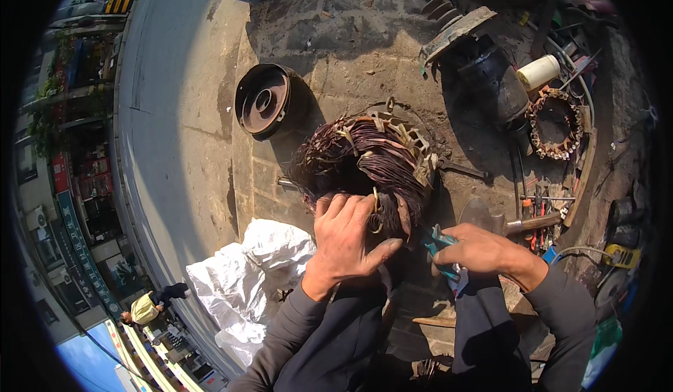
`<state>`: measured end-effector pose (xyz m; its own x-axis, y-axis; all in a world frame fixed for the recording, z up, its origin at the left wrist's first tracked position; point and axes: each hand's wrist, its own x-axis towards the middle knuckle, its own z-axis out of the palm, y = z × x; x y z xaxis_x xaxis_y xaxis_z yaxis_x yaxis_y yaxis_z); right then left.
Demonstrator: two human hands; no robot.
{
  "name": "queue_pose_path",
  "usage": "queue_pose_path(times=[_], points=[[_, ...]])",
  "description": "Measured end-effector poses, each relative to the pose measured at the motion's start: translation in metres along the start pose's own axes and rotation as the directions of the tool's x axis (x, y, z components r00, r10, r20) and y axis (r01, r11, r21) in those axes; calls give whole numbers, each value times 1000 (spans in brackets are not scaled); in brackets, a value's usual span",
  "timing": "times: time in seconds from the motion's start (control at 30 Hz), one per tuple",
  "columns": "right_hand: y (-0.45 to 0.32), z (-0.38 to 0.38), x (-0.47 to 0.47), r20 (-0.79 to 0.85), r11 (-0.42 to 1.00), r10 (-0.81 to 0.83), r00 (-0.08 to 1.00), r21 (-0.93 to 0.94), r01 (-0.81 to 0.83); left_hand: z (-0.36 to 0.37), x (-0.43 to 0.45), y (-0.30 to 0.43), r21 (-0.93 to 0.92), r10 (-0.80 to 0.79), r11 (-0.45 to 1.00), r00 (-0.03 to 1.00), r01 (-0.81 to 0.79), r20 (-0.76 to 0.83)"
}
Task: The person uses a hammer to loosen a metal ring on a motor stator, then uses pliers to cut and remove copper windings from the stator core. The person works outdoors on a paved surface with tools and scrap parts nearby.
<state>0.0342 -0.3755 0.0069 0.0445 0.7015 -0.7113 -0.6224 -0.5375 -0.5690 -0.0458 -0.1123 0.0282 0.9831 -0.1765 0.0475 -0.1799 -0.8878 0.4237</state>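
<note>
A motor stator with dark copper windings sits on the ground in front of my knees. Loose, frayed wire strands ring its dark central opening. My left hand grips the near rim of the windings, fingers over the inner edge and thumb on the outer side. Beside it, to the right, my right hand is closed around a teal item; my fingers hide much of it, so its kind is unclear. A metal bar juts out at the stator's right side.
A round metal end cover lies beyond the stator. White sacking is at left. A hammer, screwdrivers, a copper-edged ring and a dark motor housing are at right. A person is across the road.
</note>
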Motion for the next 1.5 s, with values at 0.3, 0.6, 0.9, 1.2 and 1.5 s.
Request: queue_pose_path(times=[0.3, 0.6, 0.9, 1.2, 1.5], points=[[16, -2, -25, 71, 994, 99, 993, 34, -102, 17, -5, 9, 214, -79, 974, 997, 80, -15], [29, 0, -21, 160, 998, 56, 986, -43, -49, 31, -29, -9, -52, 11, 998, 984, -21, -175], [15, 5, -1, 305, 948, -198, 931, -183, 262, 33, -38, -21, -25, 39, 999, 988, -43, -148], [17, 0, -11, 332, 967, -162, 929, -135, 217, 30, -45, -29, -18, 14, 1000, 996, -15, -90], [-4, -13, -4, 284, 961, -23, 958, -258, 100, 28, -50, -30, 61, 29, 998, 997, -25, -69]])
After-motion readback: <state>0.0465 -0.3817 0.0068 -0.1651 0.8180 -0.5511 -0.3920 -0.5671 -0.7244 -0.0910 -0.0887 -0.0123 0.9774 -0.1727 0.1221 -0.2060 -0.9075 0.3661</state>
